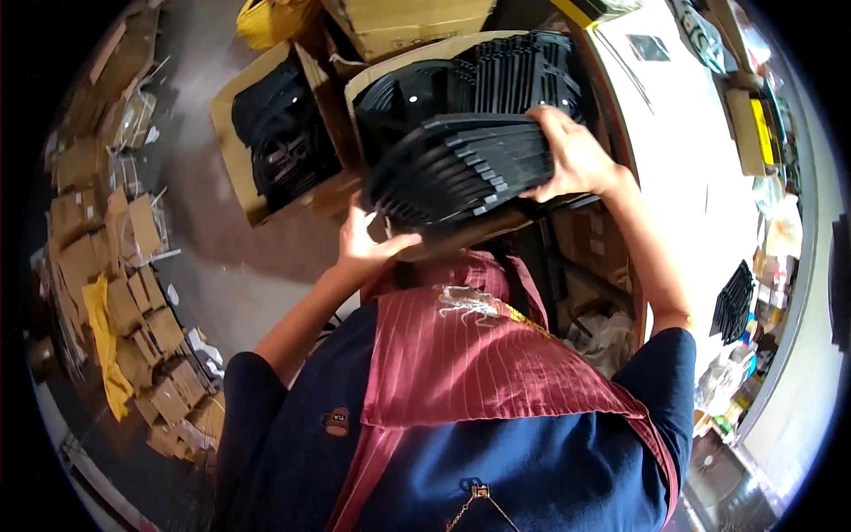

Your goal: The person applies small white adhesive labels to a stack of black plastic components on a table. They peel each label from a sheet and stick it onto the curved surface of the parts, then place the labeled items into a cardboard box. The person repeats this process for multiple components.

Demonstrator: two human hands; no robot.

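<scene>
Between my two hands is a stack of black plastic parts (461, 168), nested together with their ridged edges showing. My right hand (576, 158) grips its right end, thumb and fingers on opposite sides. At the lower left end my left hand (368, 241) is closed round the stack, its thumb toward me and its fingertips partly hidden. The stack is tilted over the near side of an open cardboard box (390, 64). More black plastic parts (523, 75) of the same look stand packed in rows inside that box.
To the left, a smaller cardboard box (232, 168) holds black parts. A white table (678, 151) runs along my right, with a black ribbed stack (735, 301) on it. Flattened cardboard (164, 324) and a yellow bag (108, 355) lie at far left.
</scene>
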